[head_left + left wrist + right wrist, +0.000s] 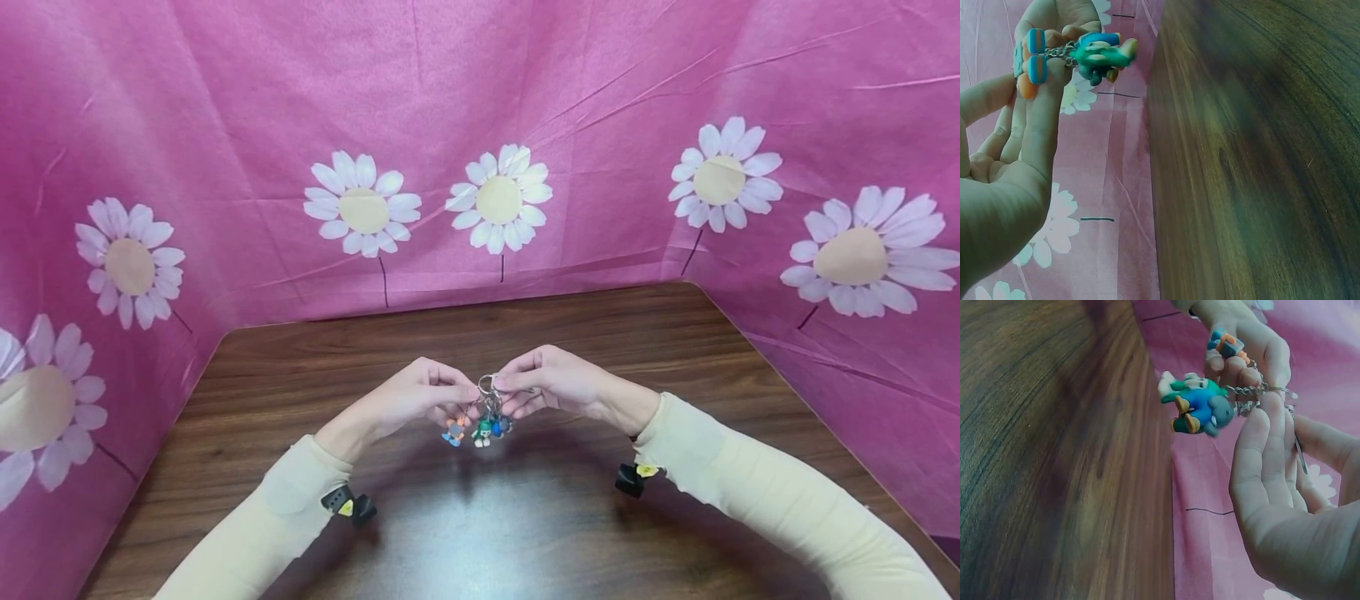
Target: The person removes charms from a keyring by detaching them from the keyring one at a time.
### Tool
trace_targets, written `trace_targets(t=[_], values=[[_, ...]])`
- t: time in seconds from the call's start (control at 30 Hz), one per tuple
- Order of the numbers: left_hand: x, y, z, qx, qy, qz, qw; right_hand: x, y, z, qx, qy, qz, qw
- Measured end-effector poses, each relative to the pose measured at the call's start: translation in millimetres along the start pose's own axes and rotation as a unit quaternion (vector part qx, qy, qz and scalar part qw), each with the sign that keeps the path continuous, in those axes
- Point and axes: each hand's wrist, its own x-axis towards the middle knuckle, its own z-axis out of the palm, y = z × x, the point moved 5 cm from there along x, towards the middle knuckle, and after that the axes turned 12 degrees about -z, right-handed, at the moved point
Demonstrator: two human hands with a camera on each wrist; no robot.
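Above the middle of the table, both hands meet at a metal key ring with several small figure charms on chains. My left hand pinches the ring's left side between thumb and fingertips. An orange and blue charm hangs by its fingers. The right hand pinches the ring's other side. Between the hands dangle a green and white charm and a blue charm with a grey head. A thin metal piece, perhaps a key, sticks out by the right fingers.
Under the hands lies a dark brown wooden table, with bright glare on its near part. Pink cloth printed with white daisies stands around its back and sides. Each sleeve has a black wrist camera at the cuff.
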Motion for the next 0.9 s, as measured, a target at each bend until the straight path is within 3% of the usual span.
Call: trace_targets(t=[0.23,0.4,0.57,0.9], values=[[2.3,-2.3,-0.2,-0.005,0.005,-0.008,0.9999,0.5,3.0,-0.6,0.019,0.005,0.004,1.000],[2.2,-2.1,-0.9,-0.015,0.016,-0.010,0.9997,-0.3,4.9,2.4,-0.008,-0.032,0.005,0.999],[1.1,0.1,1.1,-0.008,-0.001,-0.004,1.0000,-2.1,6.8,4.4,-0.038,-0.068,0.008,0.997],[-0.3,2.0,7.9,0.019,-0.041,0.002,0.9990,-2.5,5.8,4.7,-0.047,-0.087,0.009,0.995]])
